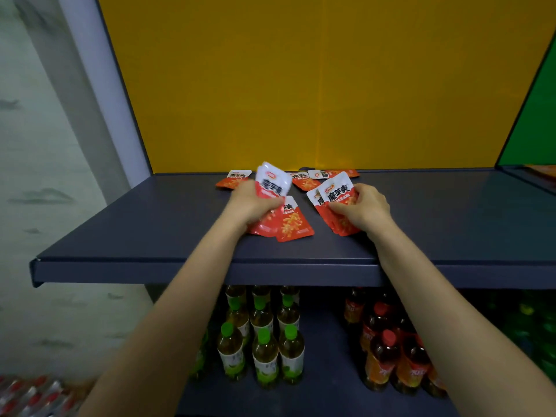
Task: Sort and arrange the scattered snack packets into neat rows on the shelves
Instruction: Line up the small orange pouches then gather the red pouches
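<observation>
Red-and-white snack packets lie on a dark blue shelf (150,224). My left hand (251,203) grips a bunch of packets (272,182), one of them sticking up, white end topmost. Another packet (293,225) lies flat just right of that hand, partly under the bunch. My right hand (365,210) holds a small stack of packets (334,194) fanned toward the left, their lower ends on the shelf. Several loose packets lie by the yellow back panel: one at the left (234,179), one in the middle (304,180) and overlapping ones at the right (334,173).
The yellow back panel (316,85) closes the shelf behind; a green panel (535,115) stands at the right. On the lower shelf stand green-capped tea bottles (264,356) and red-capped drink bottles (388,356). More bottles lie at the bottom left (33,395).
</observation>
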A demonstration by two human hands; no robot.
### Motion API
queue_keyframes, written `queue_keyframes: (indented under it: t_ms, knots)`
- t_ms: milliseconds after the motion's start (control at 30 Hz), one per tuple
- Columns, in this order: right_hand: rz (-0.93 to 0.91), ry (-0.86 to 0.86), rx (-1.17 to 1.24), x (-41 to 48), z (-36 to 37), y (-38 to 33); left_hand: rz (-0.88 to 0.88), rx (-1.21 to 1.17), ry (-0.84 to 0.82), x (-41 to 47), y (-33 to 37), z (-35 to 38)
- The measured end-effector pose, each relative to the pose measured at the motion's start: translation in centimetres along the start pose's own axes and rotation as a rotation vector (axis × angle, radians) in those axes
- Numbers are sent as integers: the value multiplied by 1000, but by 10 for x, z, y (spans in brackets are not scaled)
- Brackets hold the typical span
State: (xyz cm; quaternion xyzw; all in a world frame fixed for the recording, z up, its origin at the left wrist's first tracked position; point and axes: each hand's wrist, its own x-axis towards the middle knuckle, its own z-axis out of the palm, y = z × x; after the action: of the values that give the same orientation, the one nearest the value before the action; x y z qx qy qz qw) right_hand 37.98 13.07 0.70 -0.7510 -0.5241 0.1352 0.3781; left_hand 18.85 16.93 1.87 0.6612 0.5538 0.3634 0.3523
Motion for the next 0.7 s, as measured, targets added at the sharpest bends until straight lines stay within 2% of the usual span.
queue_keyframes:
  t_ms: [67, 133, 333, 567, 700]
  knots:
    - [2, 0, 28, -1, -2, 3, -36, 269, -24, 3, -1, 16]
    - [2, 0, 51, -4, -4, 6, -64, 435, -16, 4, -1, 22]
    - [0, 28, 29, -12, -9, 10, 36, 543, -1, -4, 12, 31]
    - [33, 110, -20, -25, -9, 7, 19, 358, -36, -11, 19, 38]
    - [20, 177, 69, -31, -13, 15, 122, 227, -44, -11, 16, 40]
